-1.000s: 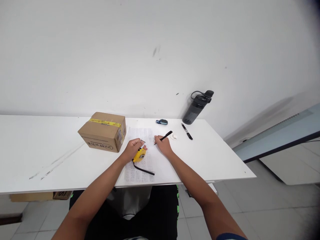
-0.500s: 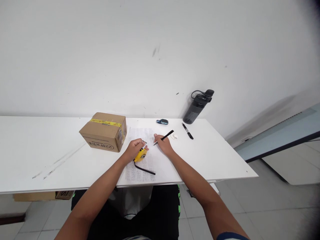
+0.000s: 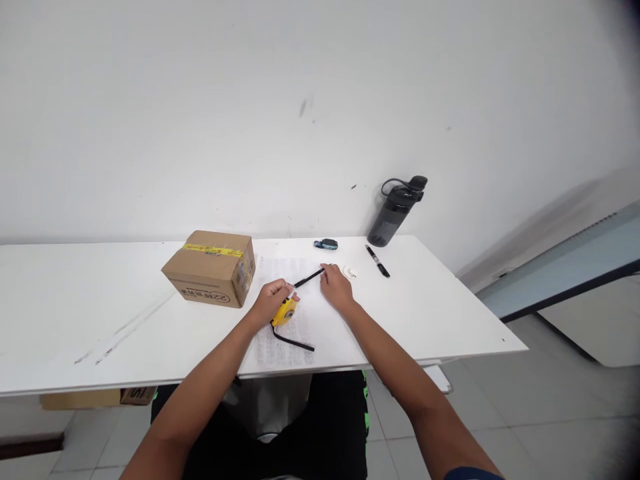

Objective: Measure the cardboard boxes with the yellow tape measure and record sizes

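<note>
My left hand [image 3: 271,301] is closed around a yellow tape measure [image 3: 285,313], whose black wrist strap [image 3: 295,344] trails onto the table. A black pen [image 3: 309,277] spans the gap between my hands. My right hand [image 3: 337,288] pinches its far end, while the other end meets my left thumb and fingertips. Whether the left fingers grip that end or a cap on it is hard to see. Beneath the hands lies a pale sheet [image 3: 280,350] with faint grey marks.
A taped cardboard box [image 3: 207,270] sits left on the white table [image 3: 425,313]. Along the back are a small blue-black object [image 3: 327,245] and a dark bottle [image 3: 393,217]. A second pen [image 3: 377,261] and a small white curled piece [image 3: 349,272] lie right of my right hand.
The pen has swung round from pointing up and right to lying between both hands. My right hand has shifted slightly right and now holds the pen's end. The tape measure stays in my left hand.
</note>
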Motion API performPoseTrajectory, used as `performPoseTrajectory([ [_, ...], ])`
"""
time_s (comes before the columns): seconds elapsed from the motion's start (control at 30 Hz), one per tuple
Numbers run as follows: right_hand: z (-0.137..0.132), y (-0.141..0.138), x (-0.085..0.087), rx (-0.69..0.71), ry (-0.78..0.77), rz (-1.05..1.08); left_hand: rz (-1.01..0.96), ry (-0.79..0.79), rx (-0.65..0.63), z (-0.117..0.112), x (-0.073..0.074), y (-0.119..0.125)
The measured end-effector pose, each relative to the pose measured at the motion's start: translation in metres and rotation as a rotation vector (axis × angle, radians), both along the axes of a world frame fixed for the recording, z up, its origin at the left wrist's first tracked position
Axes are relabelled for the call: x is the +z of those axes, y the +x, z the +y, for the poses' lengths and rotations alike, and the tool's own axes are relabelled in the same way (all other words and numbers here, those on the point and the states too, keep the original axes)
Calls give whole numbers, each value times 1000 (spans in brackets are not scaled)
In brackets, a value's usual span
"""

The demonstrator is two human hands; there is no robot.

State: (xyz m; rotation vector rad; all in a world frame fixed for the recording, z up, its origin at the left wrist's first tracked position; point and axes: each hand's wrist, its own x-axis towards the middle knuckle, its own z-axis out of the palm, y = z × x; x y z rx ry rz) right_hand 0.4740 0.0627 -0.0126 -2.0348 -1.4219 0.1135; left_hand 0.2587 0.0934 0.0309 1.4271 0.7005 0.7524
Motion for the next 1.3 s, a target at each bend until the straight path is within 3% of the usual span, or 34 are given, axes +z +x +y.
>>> performPoseTrajectory([
  [0.13, 0, 1, 7, 24, 94, 79, 22, 1, 16, -1, -1, 4],
  [0.23, -8, 2, 27, 57, 291, 201, 37, 23, 51, -8, 7, 4],
  [0.3, -21, -7, 45, 130, 377, 327, -6, 16, 79, -19, 20, -4],
  [0.4, -56, -47, 62, 486, 357, 631, -175, -9, 46, -45, 48, -26],
  [0.47, -82, -85, 58, 741, 283, 798, -273, 66, -21, -68, 68, -44],
  [0.5, -94, -104, 53, 797, 264, 855, -313, 117, -37, -78, 76, -52],
  [0.6, -116, -152, 48, 704, 405, 983, -365, 311, 39, -98, 97, -73],
  [0.67, -115, -169, 61, 600, 472, 973, -339, 453, 156, -96, 103, -87],
  [0.8, -70, -175, 120, 497, 557, 632, -140, 500, 444, -66, 93, -124],
  [0.9, -12, -179, 168, 635, 452, 299, 11, 506, 709, -30, 78, -157],
  [0.97, 28, -189, 188, 729, 337, 191, 63, 559, 898, -4, 66, -174],
  [1.03, 61, -205, 194, 788, 259, 64, 83, 542, 1027, 20, 52, -183],
  [1.1, 84, -225, 192, 821, 187, -84, 15, 411, 973, 36, 36, -186],
  [1.2, 100, -252, 186, 829, 109, -335, -269, 168, 748, 45, 16, -181],
  [1.3, 104, -264, 190, 827, 40, -496, -345, 136, 801, 46, 7, -177],
])
